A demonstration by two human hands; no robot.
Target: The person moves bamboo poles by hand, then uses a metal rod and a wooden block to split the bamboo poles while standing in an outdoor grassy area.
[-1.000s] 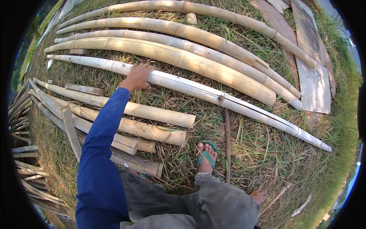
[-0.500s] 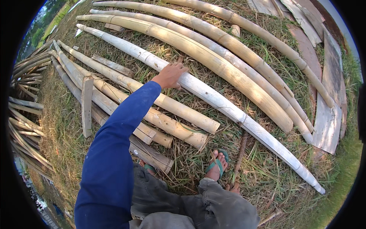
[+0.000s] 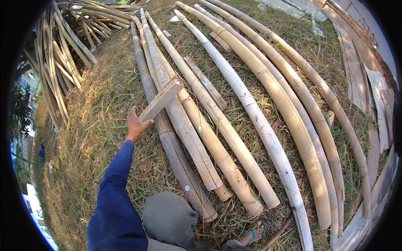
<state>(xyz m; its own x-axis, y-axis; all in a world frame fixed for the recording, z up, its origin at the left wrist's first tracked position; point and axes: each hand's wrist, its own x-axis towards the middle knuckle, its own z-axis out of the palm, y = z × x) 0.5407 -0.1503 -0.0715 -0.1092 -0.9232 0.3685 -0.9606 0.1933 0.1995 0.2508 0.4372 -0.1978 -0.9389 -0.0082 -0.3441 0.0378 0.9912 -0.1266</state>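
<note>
My left hand (image 3: 137, 124), in a blue sleeve, is closed on the near end of a short wooden board (image 3: 161, 100). Its thumb lies along the board's edge, and the other fingers are partly hidden behind the end. The board slants up to the right across a dark grey bamboo pole (image 3: 167, 136) and a paler split bamboo pole (image 3: 184, 129). Right of these lie a yellowish bamboo pole (image 3: 222, 157) and another tan pole (image 3: 232, 142). My right hand is out of view.
A whitish bamboo pole (image 3: 261, 125) and several tan bamboo poles (image 3: 289, 104) curve along the right. A loose wood piece (image 3: 206, 83) lies between poles. Bamboo is heaped (image 3: 63, 50) at far left. A rusty rod (image 3: 278, 234) is near my sandalled foot (image 3: 252, 235). Weathered boards (image 3: 356, 75) edge the right.
My left hand has left the whitish pole and moved left to the short board, which it now holds. The board has turned to lie across the poles. The view has swung left.
</note>
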